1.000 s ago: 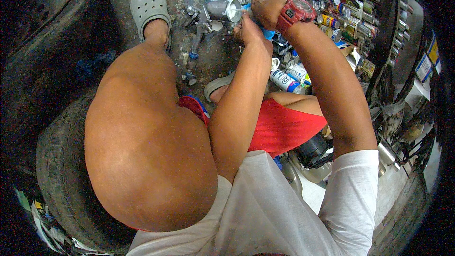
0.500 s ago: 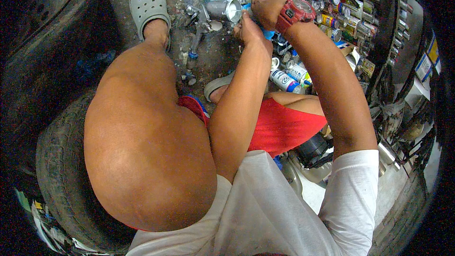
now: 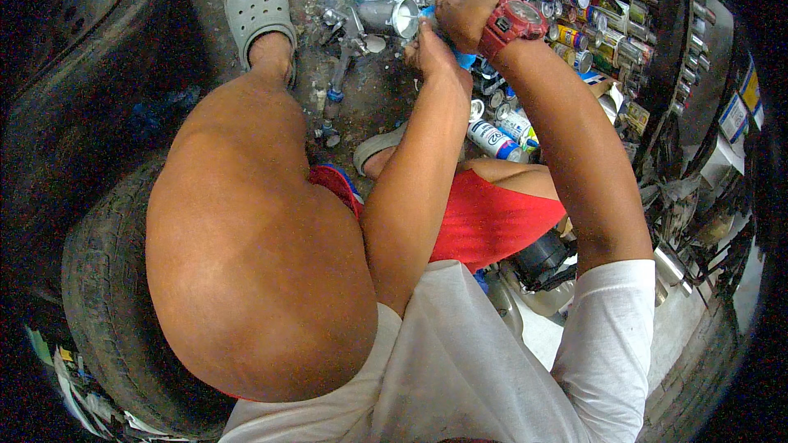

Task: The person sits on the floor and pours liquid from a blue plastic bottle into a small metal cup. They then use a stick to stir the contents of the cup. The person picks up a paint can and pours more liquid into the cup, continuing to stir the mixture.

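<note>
Both my hands are raised together at the top middle of the view. My left hand and my right hand, which wears a red wristwatch, close around a small light-blue object. My fingers hide most of it. Just left of the hands a silver metal cup lies on its side, its open mouth toward them. A metal spray gun lies on the dirty floor below the cup. My bare left knee fills the middle of the view.
A grey clog is on my left foot. I sit on a black tyre, with a second tyre behind it. Several paint tins and spray cans crowd the right side, with one spray can lying by my right leg.
</note>
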A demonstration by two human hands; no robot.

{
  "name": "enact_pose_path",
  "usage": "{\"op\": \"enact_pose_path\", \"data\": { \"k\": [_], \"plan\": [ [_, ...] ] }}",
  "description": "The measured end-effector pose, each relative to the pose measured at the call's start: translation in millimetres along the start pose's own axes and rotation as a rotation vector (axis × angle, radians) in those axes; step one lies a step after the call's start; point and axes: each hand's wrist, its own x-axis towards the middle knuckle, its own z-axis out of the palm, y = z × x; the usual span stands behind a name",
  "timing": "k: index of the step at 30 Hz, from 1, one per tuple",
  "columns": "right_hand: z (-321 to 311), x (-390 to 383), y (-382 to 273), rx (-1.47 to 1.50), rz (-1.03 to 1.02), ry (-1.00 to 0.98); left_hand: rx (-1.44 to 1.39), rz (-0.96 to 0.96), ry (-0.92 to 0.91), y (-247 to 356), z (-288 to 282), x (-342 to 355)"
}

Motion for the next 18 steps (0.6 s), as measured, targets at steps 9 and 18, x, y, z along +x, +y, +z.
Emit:
{"op": "enact_pose_path", "data": {
  "k": [9,18],
  "plan": [
    [3.8,5.6,2.6,0.030,0.021,-0.051,0.055,0.008,0.077,1.8,3.8,-3.0],
    [6.4,3.1,0.9,0.024,-0.006,0.000,0.102,0.064,0.165,9.3,19.6,-23.5]
  ]
}}
